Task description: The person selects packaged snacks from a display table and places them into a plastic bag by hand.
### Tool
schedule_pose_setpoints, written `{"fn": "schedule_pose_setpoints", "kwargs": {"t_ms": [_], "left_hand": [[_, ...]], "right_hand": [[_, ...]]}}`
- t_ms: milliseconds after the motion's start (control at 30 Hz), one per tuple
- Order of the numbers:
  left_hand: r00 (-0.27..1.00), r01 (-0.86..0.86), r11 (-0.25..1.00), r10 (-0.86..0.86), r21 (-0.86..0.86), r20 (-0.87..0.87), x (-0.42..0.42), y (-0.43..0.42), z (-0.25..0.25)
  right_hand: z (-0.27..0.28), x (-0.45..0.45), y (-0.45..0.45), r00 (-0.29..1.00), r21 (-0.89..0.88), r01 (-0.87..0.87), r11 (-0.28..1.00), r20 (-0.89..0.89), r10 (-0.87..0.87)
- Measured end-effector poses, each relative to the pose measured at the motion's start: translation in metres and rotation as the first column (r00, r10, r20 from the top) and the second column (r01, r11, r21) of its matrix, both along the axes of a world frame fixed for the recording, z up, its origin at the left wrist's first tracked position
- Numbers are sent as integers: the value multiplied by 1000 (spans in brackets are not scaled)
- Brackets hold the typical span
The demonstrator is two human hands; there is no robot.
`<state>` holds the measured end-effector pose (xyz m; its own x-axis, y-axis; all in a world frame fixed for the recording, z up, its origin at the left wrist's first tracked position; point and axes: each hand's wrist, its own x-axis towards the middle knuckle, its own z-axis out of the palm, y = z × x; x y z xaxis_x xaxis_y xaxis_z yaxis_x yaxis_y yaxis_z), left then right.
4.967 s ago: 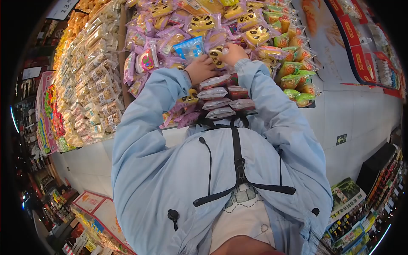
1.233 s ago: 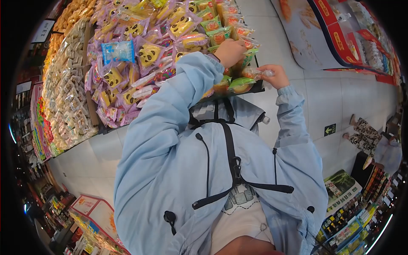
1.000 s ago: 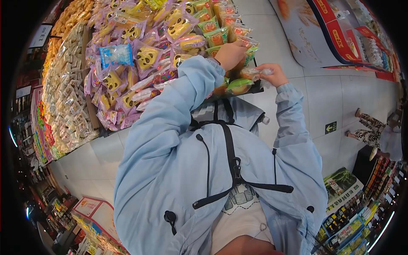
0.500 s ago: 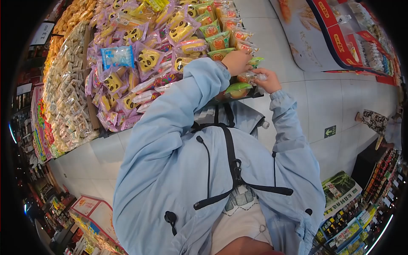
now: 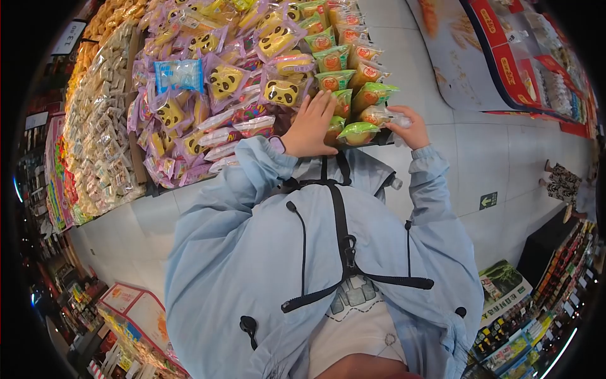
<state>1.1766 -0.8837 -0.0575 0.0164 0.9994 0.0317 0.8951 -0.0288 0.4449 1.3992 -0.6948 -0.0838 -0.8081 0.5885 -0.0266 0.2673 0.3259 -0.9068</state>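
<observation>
My left hand [image 5: 310,126] is open over the front of the snack display, fingers extended and thumb apart. A dark band circles its wrist. Beside its fingertips stand green-wrapped packaged cakes [image 5: 334,81] in a row. My right hand [image 5: 410,128] pinches the clear end of a packaged cake [image 5: 375,115] at the display's front right corner. Just behind that one lies a green-and-clear packaged cake [image 5: 374,95]. A bright green packaged cake [image 5: 358,133] rests at the front edge, between my hands.
Purple packets with panda faces [image 5: 227,81] are heaped to the left, with a blue packet [image 5: 179,76] on top. Further left are piles of small wrapped sweets [image 5: 104,120]. A curved display stand [image 5: 464,57] is at right. A person's patterned clothing [image 5: 562,183] shows at far right.
My left hand has moved left and toward me, away from the green-and-clear cake, and its fingers have opened. My right hand has shifted slightly right, still at the clear wrapper.
</observation>
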Motion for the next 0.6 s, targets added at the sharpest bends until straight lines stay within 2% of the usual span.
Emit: {"fn": "schedule_pose_setpoints", "kwargs": {"t_ms": [167,267,367,567,600], "left_hand": [[992,-19,998,27,64,-124,3,4,-15],[990,-24,998,33,65,-139,5,3,-15],[988,-39,998,47,58,-146,10,5,-18],[985,-142,973,157,182,-73,23,3,10],[992,-100,973,114,207,-56,24,3,8]], "right_hand": [[-14,-2,0,997,-81,64,995,-42,-68],[-10,-4,-1,995,-95,80,992,-50,-85],[-15,-3,0,992,-195,98,976,-59,-111],[-7,-5,-2,988,-147,140,979,-46,-148],[-8,-5,-2,987,-155,141,978,-49,-150]]}}
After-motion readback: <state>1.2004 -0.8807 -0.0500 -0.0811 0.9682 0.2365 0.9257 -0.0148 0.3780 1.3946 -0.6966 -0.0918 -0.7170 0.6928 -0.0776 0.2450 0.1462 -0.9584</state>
